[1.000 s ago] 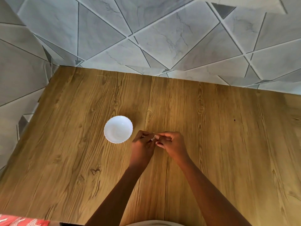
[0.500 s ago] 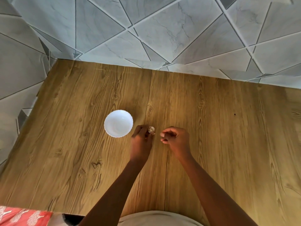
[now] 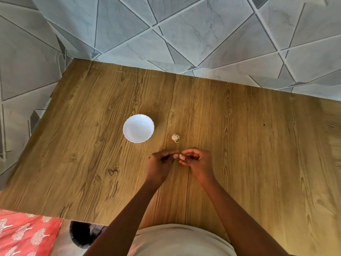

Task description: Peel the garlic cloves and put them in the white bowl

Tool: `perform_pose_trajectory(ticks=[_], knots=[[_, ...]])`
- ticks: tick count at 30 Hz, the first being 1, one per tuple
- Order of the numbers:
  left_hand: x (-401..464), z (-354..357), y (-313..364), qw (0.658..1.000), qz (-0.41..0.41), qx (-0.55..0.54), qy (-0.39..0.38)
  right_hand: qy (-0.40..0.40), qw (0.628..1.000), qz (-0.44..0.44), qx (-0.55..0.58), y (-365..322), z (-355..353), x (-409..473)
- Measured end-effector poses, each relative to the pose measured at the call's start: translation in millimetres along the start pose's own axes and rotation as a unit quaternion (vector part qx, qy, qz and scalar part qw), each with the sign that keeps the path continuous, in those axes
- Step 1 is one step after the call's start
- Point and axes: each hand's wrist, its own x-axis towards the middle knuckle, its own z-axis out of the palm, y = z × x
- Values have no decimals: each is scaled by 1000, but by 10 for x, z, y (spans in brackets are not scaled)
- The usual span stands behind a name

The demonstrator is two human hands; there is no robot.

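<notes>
Both hands meet over the wooden table [image 3: 239, 145], the right hand [image 3: 196, 160] pinching a small garlic clove [image 3: 181, 157] and the left hand [image 3: 162, 163] curled beside it, so the skin should be picked off gently, near the white bowl [image 3: 138, 128] and the garlic piece [image 3: 175, 138].

My two forearms reach forward and come close together. My left hand [image 3: 162, 162] has its fingers curled inward. My right hand [image 3: 196, 159] is curled too, its fingertips [image 3: 181, 157] pinching something small and pale

wood-grain table [image 3: 239, 163] on grey triangle-patterned tile floor [image 3: 184, 34]
</notes>
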Motion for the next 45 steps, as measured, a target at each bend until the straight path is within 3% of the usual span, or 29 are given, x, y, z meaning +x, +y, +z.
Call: perform_pose_trajectory(ticks=[12, 21, 27, 32, 40, 45], knots=[[47, 21, -95, 999, 16, 38, -8, -2, 1000, -4, 10, -28, 98, -71], [94, -5, -66, 999, 12, 21, 34, 38, 991, -51, -115, -3, 152, -20], [78, 18, -115, 989, 53, 107, 84, 3, 986, -32, -166, 40, 26, -17], [-24, -24, -134, 985, 75, 116, 103, -34, 969, -21, -243, 18, 78, -70], [-420, -232, -491, 966, 183, 182, 27, -22, 947, -12, -319, 14, 205, -155], [-369, -235, -477, 967, 188, 169, 17, 14, 937, -48, -346, 40, 276, -225]])
